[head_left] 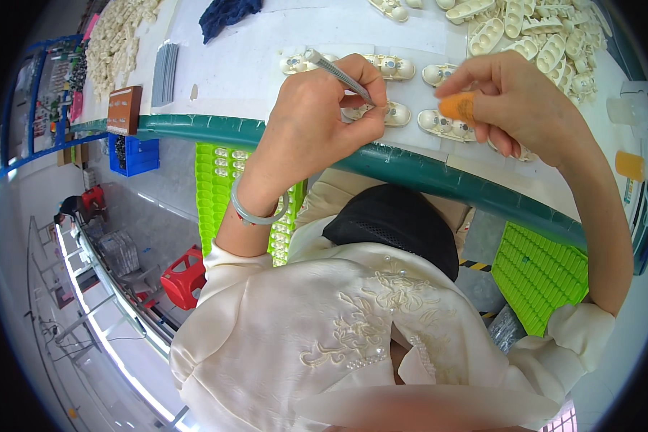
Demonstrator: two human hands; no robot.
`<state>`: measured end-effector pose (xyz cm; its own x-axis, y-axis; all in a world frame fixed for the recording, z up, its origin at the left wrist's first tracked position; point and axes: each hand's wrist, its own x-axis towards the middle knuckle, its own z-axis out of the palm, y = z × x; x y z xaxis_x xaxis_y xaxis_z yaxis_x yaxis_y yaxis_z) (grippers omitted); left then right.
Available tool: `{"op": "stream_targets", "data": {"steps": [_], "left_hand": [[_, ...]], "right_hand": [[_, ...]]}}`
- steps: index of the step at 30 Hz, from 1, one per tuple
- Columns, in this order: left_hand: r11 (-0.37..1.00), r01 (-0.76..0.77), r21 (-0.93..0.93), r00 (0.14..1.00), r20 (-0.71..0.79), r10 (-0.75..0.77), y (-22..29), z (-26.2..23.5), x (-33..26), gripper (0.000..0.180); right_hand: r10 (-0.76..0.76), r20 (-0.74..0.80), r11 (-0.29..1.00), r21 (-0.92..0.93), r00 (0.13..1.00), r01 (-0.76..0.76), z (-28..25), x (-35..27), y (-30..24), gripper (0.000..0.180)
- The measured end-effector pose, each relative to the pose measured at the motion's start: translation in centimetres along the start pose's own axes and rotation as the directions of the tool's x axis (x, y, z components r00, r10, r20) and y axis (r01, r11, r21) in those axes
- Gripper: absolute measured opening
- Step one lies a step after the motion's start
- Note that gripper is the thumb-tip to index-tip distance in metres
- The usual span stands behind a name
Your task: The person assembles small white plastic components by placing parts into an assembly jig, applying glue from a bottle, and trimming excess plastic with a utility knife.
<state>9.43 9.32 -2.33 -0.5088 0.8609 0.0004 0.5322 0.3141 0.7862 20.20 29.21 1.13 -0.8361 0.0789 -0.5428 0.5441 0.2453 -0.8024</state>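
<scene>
Left hand (317, 115) over the near edge of the white table (230, 72), grip pinched around grey tweezers (338, 73). The tweezers slant from far left down to the right; their tip meets a small cream plastic part (394, 114) lying on the table just right of the hand. A pale bangle (258, 214) sits on the left wrist.

Right hand (515, 104) to the right of that part, fingers bunched together, one fingertip covered by an orange finger cot (457, 106). The fingers hover over, perhaps touch, another cream part (439, 124) near the table edge; cannot tell whether the grip holds anything.

More of the same cream parts in a row just beyond the hands: one at the far end of the tweezers (295, 65), one further right (392, 67). A loose heap of cream shells (540, 36) at far right of the table. A dark blue cloth (227, 14) at the far middle. A grey flat stack (165, 72) on the left, a brown block (124, 109) at the left edge, a pile of white pieces (119, 36) beyond it.

Table rim is green (410, 167). Below it, bright green trays: one on the left (216, 194), one on the right (540, 273). A blue crate (135, 155) and a red stool (183, 277) on the floor to the left. The person wears a cream embroidered blouse (338, 324).
</scene>
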Motion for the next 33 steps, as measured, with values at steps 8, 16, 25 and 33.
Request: {"op": "stream_targets", "data": {"steps": [8,16,25,33], "left_hand": [[0.994,-0.092,-0.051,0.994,-0.057,0.089,-0.4,0.2,0.3,0.012],[0.993,-0.115,0.035,0.993,0.012,0.114,-0.3,-0.2,0.3,0.014],[0.928,0.024,-0.371,0.986,-0.145,-0.084,-1.2,-3.0,-0.5,0.014],[0.994,0.090,-0.068,0.970,-0.221,-0.103,0.2,-0.4,-2.1,0.013]], "right_hand": [[-0.094,0.100,0.996,0.008,0.991,0.094,3.3,2.7,-0.8,0.022],[-0.074,0.055,0.995,0.068,0.996,0.070,3.5,3.0,-0.5,0.017],[-0.062,0.056,0.974,-0.212,0.997,0.073,3.6,3.6,-3.0,0.012],[-0.040,0.057,0.976,-0.210,0.998,0.051,3.7,4.0,-2.5,0.016]]}}
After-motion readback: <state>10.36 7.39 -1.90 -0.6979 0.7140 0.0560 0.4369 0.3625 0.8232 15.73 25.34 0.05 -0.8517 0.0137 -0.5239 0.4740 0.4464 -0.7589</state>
